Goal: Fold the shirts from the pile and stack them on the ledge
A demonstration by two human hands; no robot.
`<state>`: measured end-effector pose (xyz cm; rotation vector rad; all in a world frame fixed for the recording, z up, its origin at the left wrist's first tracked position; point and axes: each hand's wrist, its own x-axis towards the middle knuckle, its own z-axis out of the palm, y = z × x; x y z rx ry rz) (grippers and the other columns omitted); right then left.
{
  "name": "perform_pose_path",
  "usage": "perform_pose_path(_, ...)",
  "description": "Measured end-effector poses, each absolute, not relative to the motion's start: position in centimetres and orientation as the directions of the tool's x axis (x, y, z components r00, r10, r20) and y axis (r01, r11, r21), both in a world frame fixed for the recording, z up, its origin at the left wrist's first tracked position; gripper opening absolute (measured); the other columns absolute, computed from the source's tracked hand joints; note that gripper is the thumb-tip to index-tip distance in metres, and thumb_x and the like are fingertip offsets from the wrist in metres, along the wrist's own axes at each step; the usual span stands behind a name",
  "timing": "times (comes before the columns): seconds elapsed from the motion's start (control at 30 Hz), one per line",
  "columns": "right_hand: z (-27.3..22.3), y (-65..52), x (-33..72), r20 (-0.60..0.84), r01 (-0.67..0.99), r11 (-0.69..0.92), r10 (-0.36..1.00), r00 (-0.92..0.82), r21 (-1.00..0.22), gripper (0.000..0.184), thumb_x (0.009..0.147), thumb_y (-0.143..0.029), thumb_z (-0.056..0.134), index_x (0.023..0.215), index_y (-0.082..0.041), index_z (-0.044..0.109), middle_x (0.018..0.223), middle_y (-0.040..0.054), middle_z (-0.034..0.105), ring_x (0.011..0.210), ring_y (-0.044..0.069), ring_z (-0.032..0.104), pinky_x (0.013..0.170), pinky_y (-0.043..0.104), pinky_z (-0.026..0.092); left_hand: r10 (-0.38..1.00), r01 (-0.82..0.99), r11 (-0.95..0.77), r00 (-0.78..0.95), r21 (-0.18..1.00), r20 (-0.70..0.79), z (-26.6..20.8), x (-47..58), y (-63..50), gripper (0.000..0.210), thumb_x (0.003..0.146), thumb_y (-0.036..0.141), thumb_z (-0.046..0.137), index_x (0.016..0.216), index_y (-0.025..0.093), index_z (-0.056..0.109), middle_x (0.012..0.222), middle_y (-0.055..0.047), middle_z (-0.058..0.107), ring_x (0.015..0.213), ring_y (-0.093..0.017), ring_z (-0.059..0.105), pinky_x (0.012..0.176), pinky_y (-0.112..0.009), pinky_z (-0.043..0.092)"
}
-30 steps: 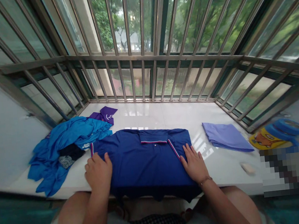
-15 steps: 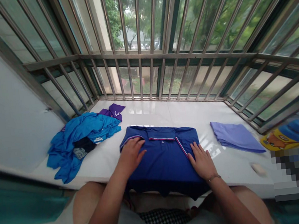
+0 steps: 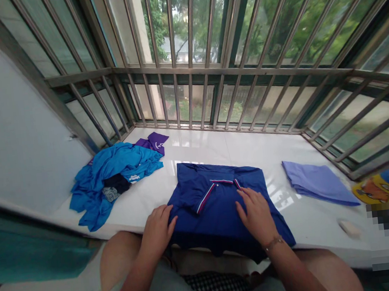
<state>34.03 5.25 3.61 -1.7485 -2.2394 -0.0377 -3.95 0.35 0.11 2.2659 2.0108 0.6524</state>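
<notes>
A dark blue polo shirt (image 3: 215,212) lies folded on the white ledge in front of me, its near part hanging over the front edge. Red-and-white striped trim runs along the collar and sleeve ends, and a small button shows below the collar. My left hand (image 3: 158,228) is at the shirt's left edge, fingertips touching the cloth, thumb apart from the fingers. Resting on the right side of the shirt, my right hand (image 3: 256,213) has its fingers over the right striped trim and its thumb spread. Its fingers cover part of that trim.
At the left, a rumpled bright blue garment (image 3: 112,161) lies with a dark piece and a purple cloth (image 3: 157,141). A folded lavender cloth (image 3: 316,181) is on the right, near a yellow-and-blue container (image 3: 386,185) and a small pale object (image 3: 349,228). Metal bars (image 3: 186,67) line the window behind.
The left sleeve now lies folded inward across the shirt, its striped end slanting toward the front. My left hand has moved down to the shirt's side; my right has shifted inward onto the trim.
</notes>
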Motion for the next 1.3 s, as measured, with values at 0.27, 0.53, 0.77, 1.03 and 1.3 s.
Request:
perform_pose_path(0.27,4.4,4.8,19.4,0.099,0.886,0.409,0.912,-0.397,-0.216,0.036,0.105,-0.026,0.063,0.141,-0.024,0.068,0.136,0.0119,0.07,0.114,0.029,0.065,0.094,0.041,0.054,0.986,0.976,-0.137,0.117,0.172,0.12,1.7,-3.3,3.6,0.022,0.11,0.03,0.053,0.109,0.023,0.073,0.109,-0.01,0.076,0.106,-0.028,0.072,0.093,-0.039,0.055)
perform_pose_path(0.53,3.9,6.2,17.9,0.295,0.772,0.576,0.812,-0.503,-0.271,0.021,0.11,-0.024,0.056,0.119,-0.027,0.074,0.131,0.0079,0.071,0.118,0.026,0.062,0.101,0.04,0.047,0.982,0.971,0.175,-0.185,0.165,0.047,2.1,-6.3,3.4,0.029,0.114,0.028,0.038,0.116,0.02,0.066,0.102,-0.011,0.076,0.092,-0.027,0.074,0.079,-0.035,0.052)
perform_pose_path(0.77,3.8,8.7,17.5,0.135,0.93,0.231,0.971,-0.2,-0.287,0.037,0.109,-0.042,0.059,0.135,-0.017,0.065,0.133,0.0178,0.065,0.119,0.033,0.061,0.095,0.043,0.053,0.984,0.936,-0.063,0.002,0.345,0.175,0.9,-8.1,4.3,0.041,0.102,0.024,0.058,0.143,0.024,0.063,0.129,-0.012,0.07,0.118,-0.028,0.069,0.101,-0.041,0.055)
perform_pose_path(1.03,4.8,12.6,16.2,0.014,0.889,0.137,0.989,-0.145,-0.436,0.015,0.112,-0.026,0.052,0.119,-0.018,0.062,0.116,0.0142,0.074,0.109,0.026,0.071,0.089,0.033,0.051,0.993,0.876,-0.094,0.05,0.474,0.103,1.1,-9.6,5.1,0.041,0.098,0.015,0.05,0.126,0.027,0.078,0.109,-0.007,0.073,0.107,-0.024,0.07,0.101,-0.039,0.056)
perform_pose_path(1.3,4.7,12.6,16.2,-0.003,0.816,0.119,0.989,-0.146,-0.565,0.018,0.111,-0.027,0.055,0.128,-0.023,0.057,0.11,0.0079,0.079,0.098,0.024,0.078,0.079,0.029,0.049,0.959,0.864,-0.269,0.198,0.426,0.204,3.1,-3.1,12.5,0.045,0.108,0.031,0.041,0.142,0.023,0.07,0.157,-0.01,0.063,0.148,-0.027,0.055,0.129,-0.048,0.039)
